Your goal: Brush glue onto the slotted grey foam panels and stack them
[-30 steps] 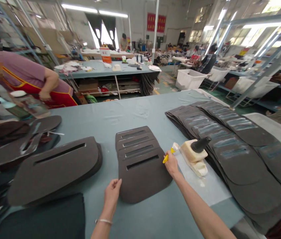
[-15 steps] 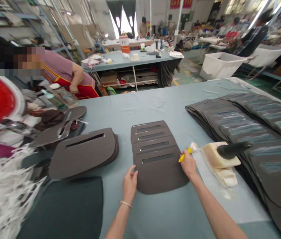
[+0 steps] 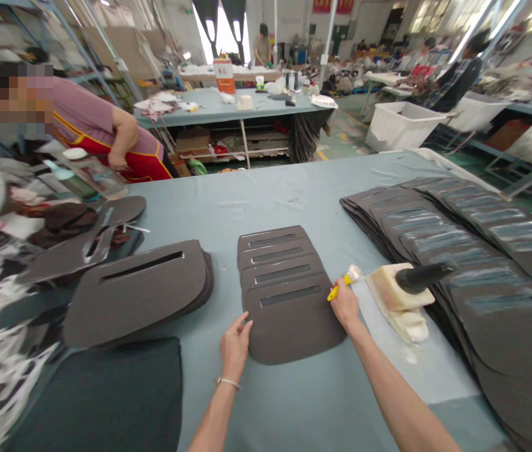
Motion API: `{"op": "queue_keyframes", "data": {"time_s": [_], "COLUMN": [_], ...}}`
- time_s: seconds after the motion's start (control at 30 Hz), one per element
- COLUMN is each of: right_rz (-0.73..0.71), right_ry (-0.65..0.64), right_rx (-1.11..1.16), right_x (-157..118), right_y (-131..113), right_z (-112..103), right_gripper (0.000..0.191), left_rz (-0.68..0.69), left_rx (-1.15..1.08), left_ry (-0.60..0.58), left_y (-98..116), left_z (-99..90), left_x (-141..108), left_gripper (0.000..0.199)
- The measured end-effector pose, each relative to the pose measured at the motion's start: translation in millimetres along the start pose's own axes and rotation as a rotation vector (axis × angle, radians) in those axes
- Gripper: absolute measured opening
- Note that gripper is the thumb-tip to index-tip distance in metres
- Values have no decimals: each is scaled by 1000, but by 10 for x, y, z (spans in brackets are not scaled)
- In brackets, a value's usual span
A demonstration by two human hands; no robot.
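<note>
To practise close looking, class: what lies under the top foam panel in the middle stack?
Further slotted panels fan out past the top foam panel, three slots showing; their lower parts stay covered.

Factory floor, production workshop, not a home or lab. Long benches covered in blue-grey sheet, stacks of cut dark foam panels on the nearest one. Steel racks at left, white bins at right, cardboard boxes under the far bench. Several workers at separate stations, e.g. one at the far bench. Big open hall.
</note>
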State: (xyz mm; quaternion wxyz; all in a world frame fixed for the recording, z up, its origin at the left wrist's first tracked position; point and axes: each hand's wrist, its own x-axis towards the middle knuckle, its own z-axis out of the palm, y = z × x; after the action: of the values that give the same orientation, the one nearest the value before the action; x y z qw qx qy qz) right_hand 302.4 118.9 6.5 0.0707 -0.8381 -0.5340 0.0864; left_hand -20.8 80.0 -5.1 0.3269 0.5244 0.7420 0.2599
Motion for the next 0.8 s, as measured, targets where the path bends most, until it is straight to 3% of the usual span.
{"op": "queue_keyframes", "data": {"time_s": [0.8], "right_rz": [-22], "right_ry": [-67], "right_rx": [-67], "right_x": [3], "right_y": [-94], "right_z": [-83], "right_gripper": [25], "left_rz": [29], "left_rx": [182], "left_ry": [-11], "left_y": [49], "left_z": [30], "left_x": [13], "left_gripper": [38]}}
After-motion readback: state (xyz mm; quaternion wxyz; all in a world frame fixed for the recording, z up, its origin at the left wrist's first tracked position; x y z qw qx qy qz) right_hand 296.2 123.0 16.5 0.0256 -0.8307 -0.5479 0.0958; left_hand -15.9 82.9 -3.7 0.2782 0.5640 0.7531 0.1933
